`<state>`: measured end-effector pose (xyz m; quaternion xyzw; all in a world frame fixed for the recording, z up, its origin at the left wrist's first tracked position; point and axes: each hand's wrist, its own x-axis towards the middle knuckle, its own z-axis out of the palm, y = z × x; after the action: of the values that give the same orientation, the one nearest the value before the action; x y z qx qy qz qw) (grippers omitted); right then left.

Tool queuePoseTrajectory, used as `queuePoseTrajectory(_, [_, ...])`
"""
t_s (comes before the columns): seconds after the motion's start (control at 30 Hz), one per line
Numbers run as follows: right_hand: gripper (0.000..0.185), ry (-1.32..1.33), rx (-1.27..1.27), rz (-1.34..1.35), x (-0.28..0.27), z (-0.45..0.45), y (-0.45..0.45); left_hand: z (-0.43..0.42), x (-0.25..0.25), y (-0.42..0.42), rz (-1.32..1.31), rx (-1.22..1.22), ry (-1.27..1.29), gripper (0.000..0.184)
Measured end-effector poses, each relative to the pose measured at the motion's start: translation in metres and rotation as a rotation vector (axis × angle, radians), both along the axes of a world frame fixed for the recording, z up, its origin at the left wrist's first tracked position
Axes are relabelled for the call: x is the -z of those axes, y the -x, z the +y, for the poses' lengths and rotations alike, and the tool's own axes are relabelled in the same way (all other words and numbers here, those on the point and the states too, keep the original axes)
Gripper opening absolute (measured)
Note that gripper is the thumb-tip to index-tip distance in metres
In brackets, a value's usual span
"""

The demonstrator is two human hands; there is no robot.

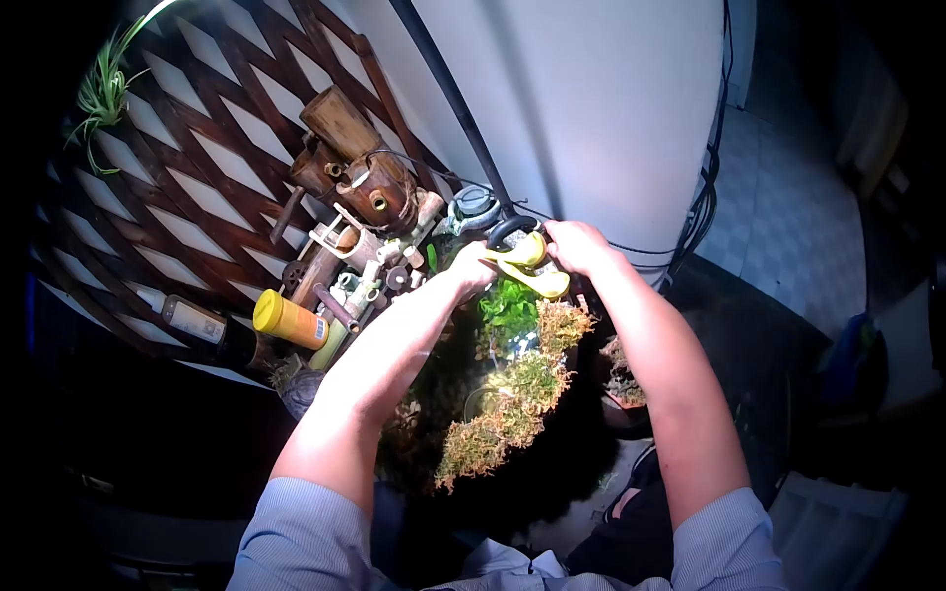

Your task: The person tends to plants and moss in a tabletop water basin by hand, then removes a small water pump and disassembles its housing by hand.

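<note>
Yellow-handled scissors [527, 264] lie between my hands at the far end of the planted container. My left hand [474, 268] is closed on them at the blade side, and the handle loops point to the right. Close by on the right, my right hand [579, 246] has its fingers curled together beside the handles; what they hold, if anything, is hidden. A black curved piece [512, 232] at the foot of a dark pole sits just beyond the scissors. Green leaves [510, 305] and a strip of yellow-brown moss [503, 419] run below my hands.
Left of my arm stand bamboo pots [377, 197], small fittings and a yellow-lidded orange canister [291, 319], before a wooden lattice [212, 148]. The black pole [448, 94] rises against a white panel [611, 108]. Cables [702, 197] hang at the right.
</note>
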<state>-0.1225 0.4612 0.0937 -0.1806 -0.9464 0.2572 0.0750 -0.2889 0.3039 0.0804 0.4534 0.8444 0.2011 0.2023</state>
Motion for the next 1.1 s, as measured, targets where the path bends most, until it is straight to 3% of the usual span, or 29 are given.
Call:
queuePoseTrajectory(0.1, [0.025, 0.009, -0.003, -0.003, -0.002, 0.001, 0.001, -0.003, -0.004, -0.004, -0.119, 0.034, -0.119, 0.03])
queuePoseTrajectory(0.2, [0.025, -0.003, -0.005, 0.005, -0.003, 0.002, 0.004, -0.005, -0.036, -0.031, -0.048, -0.08, -0.024, 0.034])
queuePoseTrajectory(0.3, [0.024, -0.004, -0.016, -0.004, -0.007, 0.002, 0.004, -0.003, -0.035, -0.032, 0.054, -0.15, 0.078, 0.031])
queuePoseTrajectory(0.5, [0.025, 0.05, -0.041, -0.024, -0.003, 0.007, 0.008, -0.002, -0.015, -0.012, -0.112, -0.033, 0.056, 0.031])
queuePoseTrajectory(0.57, [0.026, 0.051, -0.048, -0.028, -0.004, 0.008, 0.011, -0.002, -0.008, -0.01, -0.352, 0.002, -0.1, 0.026])
queuePoseTrajectory(0.6, [0.027, 0.067, -0.038, -0.043, -0.006, 0.008, 0.011, -0.001, -0.007, -0.007, -0.353, 0.002, -0.097, 0.026])
queuePoseTrajectory(0.8, [0.028, 0.081, -0.028, -0.071, -0.004, 0.005, 0.007, -0.002, -0.013, -0.012, -0.002, -0.017, 0.069, 0.029])
queuePoseTrajectory(0.97, [0.028, 0.125, -0.001, -0.094, 0.002, 0.006, 0.013, -0.003, -0.021, -0.014, 0.018, 0.009, 0.105, 0.031])
queuePoseTrajectory(1.03, [0.027, 0.027, -0.042, -0.064, 0.008, 0.011, 0.018, -0.003, -0.031, -0.016, 0.018, -0.007, 0.102, 0.032])
queuePoseTrajectory(1.1, [0.027, 0.144, -0.023, -0.106, 0.006, 0.01, 0.015, -0.004, -0.038, -0.027, 0.006, -0.023, 0.106, 0.034])
